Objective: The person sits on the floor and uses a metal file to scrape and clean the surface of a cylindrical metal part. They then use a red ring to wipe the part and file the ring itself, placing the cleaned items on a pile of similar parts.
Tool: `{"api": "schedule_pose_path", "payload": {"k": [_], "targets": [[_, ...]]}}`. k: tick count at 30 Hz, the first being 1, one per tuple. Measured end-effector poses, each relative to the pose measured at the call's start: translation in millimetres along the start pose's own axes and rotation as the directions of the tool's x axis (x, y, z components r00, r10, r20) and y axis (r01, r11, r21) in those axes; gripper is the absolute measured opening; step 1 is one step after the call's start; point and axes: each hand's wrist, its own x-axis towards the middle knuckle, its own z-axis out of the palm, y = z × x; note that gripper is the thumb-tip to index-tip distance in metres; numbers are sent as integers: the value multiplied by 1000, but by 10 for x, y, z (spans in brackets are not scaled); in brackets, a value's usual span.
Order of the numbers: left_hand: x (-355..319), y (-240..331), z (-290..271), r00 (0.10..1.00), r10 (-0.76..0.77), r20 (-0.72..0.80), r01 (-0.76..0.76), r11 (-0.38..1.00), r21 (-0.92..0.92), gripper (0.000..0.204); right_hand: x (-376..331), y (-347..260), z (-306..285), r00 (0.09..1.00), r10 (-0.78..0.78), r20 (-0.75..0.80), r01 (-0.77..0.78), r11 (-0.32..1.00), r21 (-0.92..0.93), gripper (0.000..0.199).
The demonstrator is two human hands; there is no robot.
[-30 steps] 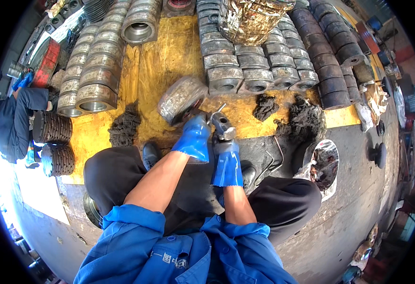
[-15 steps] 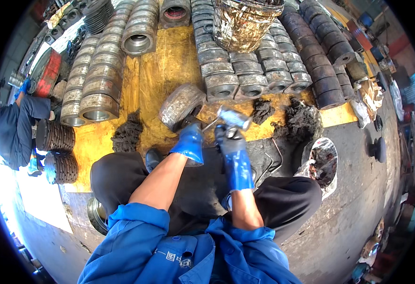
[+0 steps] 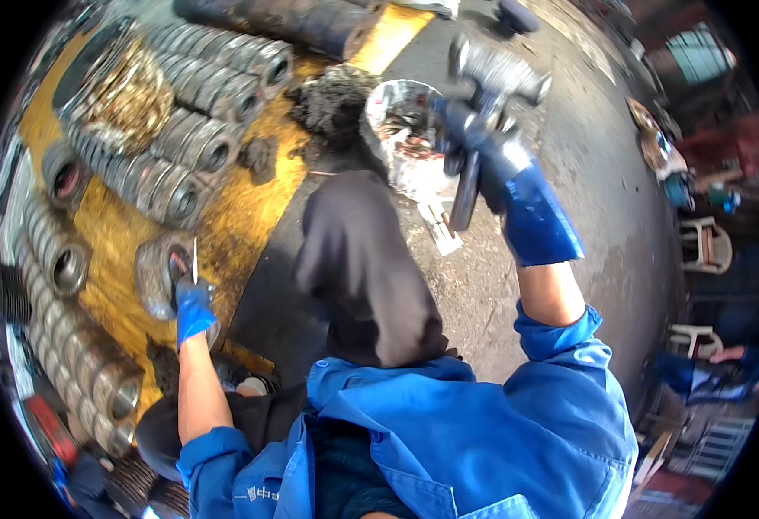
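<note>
Grimy yellow flooring (image 3: 250, 208) bears a thick metal ring (image 3: 150, 281). At the ring, the left hand (image 3: 193, 304) grips a slim rod (image 3: 195, 258); well right of the ring, the right hand (image 3: 494, 151) clenches a hammer (image 3: 499, 71). How much is finished on the ring cannot be told.

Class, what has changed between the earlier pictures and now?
The blue-gloved right hand has swung the grey metal hammer out to the right; the view turned right too. The blue-gloved left hand still holds the thin metal rod at the worn, round metal ring; nothing was let go.
</note>
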Motion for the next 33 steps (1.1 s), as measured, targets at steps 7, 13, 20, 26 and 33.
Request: {"api": "schedule_pose_path", "payload": {"k": [7, 13, 20, 26, 33], "targets": [[39, 33, 28, 1000, 6, 3, -6, 1000, -9, 21, -744, 2094, -1452, 555, 805, -211, -832, 537, -140, 30], [81, -44, -56, 999, -12, -46, 11, 1000, -16, 24, -1163, 3530, -1630, 433, 900, -49, -902, 432, -15, 24], [-2, -22, -155, 994, -52, -95, 48, 998, -42, 27, -782, 3586, -1893, 826, 511, -237, -277, 2, -961, 49], [668, -605, 140, 998, 62, 2, -62, 995, 83, 31, 133, 1931, -1733, 851, -217, -478, -280, 582, -764, 36], [-51, 160, 321, 997, 73, -9, -74, 990, -121, 34, 440, -357, 713, 924, -382, -17, 377, 918, -124, 34]]}}
